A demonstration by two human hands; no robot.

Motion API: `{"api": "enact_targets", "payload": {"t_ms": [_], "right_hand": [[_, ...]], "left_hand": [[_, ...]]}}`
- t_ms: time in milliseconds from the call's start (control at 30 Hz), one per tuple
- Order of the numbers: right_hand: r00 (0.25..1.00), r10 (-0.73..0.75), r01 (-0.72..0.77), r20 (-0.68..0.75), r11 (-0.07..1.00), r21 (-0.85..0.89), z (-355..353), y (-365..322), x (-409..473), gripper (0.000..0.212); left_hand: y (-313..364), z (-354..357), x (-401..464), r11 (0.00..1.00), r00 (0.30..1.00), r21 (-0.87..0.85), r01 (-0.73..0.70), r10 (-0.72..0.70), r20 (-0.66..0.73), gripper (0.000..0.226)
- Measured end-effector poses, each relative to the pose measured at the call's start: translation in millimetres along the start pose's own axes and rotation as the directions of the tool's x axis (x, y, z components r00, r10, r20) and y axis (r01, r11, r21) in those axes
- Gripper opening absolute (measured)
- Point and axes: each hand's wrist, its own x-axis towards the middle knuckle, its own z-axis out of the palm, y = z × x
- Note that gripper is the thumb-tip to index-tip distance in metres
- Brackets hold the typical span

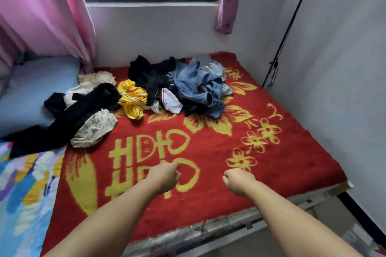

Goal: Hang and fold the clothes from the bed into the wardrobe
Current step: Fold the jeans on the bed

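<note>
A heap of clothes lies at the far end of the bed on a red blanket (pixel 208 152) with yellow flowers. In it I see blue jeans (pixel 198 87), a black garment (pixel 146 73), a yellow top (pixel 131 98) and a white piece (pixel 170 100). To the left lie long black trousers (pixel 69 119) and a cream patterned cloth (pixel 94 127). My left hand (pixel 164 175) and my right hand (pixel 238 179) reach out over the blanket's near part, both curled into fists and holding nothing. No wardrobe is in view.
A blue pillow (pixel 31 94) and a colourful sheet (pixel 23 190) lie on the left. Pink curtain (pixel 41 10) hangs at the back left, a purple one (pixel 228 0) by the window. A black stand (pixel 282 41) leans in the right corner. The bed's worn front edge (pixel 208 229) is near me.
</note>
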Motion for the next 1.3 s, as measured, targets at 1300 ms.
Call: {"api": "enact_targets", "payload": {"t_ms": [1300], "right_hand": [[0.838, -0.269, 0.254, -0.475, 0.962, -0.097, 122.3, 145.2, 552.9, 0.057]], "left_hand": [[7.4, 23.7, 717.4, 0.971, 0.944, -0.034, 0.236, -0.238, -0.229, 0.057]]}}
